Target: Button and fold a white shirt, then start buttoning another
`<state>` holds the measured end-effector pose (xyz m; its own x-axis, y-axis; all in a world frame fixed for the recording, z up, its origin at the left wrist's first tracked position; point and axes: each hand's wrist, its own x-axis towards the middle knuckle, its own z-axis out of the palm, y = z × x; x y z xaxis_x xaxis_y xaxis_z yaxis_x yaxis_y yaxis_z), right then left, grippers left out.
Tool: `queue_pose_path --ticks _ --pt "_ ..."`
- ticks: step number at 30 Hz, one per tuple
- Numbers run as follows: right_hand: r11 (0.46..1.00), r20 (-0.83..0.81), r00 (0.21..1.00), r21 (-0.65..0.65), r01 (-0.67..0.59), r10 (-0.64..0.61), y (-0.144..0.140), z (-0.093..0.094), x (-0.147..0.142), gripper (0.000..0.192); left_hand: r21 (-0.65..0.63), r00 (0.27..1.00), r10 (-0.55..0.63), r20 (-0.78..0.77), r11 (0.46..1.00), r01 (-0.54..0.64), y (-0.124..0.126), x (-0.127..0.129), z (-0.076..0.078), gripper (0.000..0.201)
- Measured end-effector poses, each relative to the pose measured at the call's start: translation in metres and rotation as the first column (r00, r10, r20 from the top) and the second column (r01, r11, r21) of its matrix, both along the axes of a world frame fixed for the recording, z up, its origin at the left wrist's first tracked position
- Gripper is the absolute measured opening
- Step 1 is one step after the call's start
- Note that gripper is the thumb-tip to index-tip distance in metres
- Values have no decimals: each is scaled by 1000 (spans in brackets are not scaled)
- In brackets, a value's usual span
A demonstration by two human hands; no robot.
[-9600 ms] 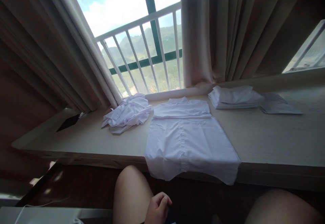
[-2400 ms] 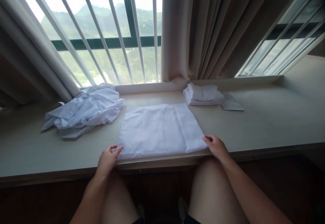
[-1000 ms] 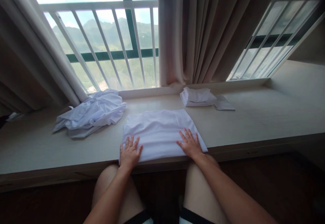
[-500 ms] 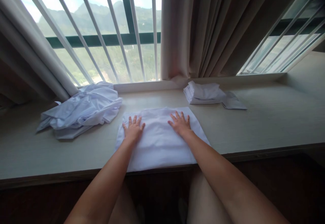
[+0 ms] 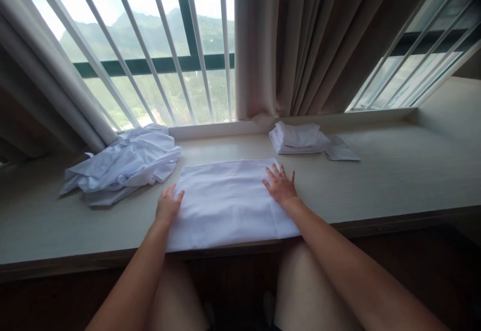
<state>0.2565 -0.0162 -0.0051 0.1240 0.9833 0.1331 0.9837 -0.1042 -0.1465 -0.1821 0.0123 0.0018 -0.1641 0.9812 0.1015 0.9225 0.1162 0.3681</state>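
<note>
The right hand (image 5: 280,185) lies palm down over the 2 o'clock corner of the folded white cloth (image 5: 229,206), its fingers spread wide and aimed toward 11 o'clock; its forearm slants in from 5 o'clock across the cloth's near right corner. The left hand (image 5: 168,203) is at the cloth's 9 to 10 o'clock edge, forearm rising from 7 o'clock, with the thumb set apart from the other fingers and reaching onto the cloth. Whether it pinches the edge cannot be told.

The cloth lies in front of the person on the bench (image 5: 406,171), its 6 o'clock side running along the bench's front edge. Toward 12 o'clock, a strip of pale surface separates it from the window ledge (image 5: 214,129). Toward 3 o'clock, a broad stretch of bench extends past the right hand. At 10 o'clock a crumpled white cloth (image 5: 128,166) sits near, with a narrow gap between. A folded white stack (image 5: 296,140) is at 1 o'clock, and a flat pale piece (image 5: 341,149) touches its right side.

The folded cloth's long axis runs 9 to 3 o'clock, roughly parallel to the front edge. Shallow creases cross its upper face, mostly along that same line.
</note>
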Motion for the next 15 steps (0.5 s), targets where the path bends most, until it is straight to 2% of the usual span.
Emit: queue_pose_path --ticks 1,2,4,5,7,9,10,12,15 --pt "997 5 998 37 -63 63 -11 5 -12 62 27 998 69 3 997 -69 -19 -8 3 64" --pt "990 1 992 54 -129 129 -24 10 -26 64 -2 990 140 17 990 -140 -38 -17 4 66" --pt "961 -33 962 61 -270 272 -51 18 -60 71 -180 972 235 15 957 -229 -73 -30 7 68" --pt "935 -62 933 56 -351 354 -65 21 -80 75 -245 970 242 16 942 -231 -88 -33 7 65" --pt "871 -129 862 42 -489 490 -93 22 -122 85 -330 976 191 100 932 -149 -111 -34 10 55" --pt "801 -184 784 40 -597 593 -119 20 -163 99 -377 938 157 307 926 -32 -127 -25 14 47" --pt "770 -203 749 46 -637 631 -130 17 -183 105 -399 885 181 430 917 6 -133 -18 18 45" --pt "743 -232 713 72 -666 662 -149 13 -216 114 -424 719 268 641 905 41 -149 -2 27 48" --pt "766 -319 706 118 -632 632 -168 14 -248 101 -411 452 340 824 909 65 -180 21 41 54"
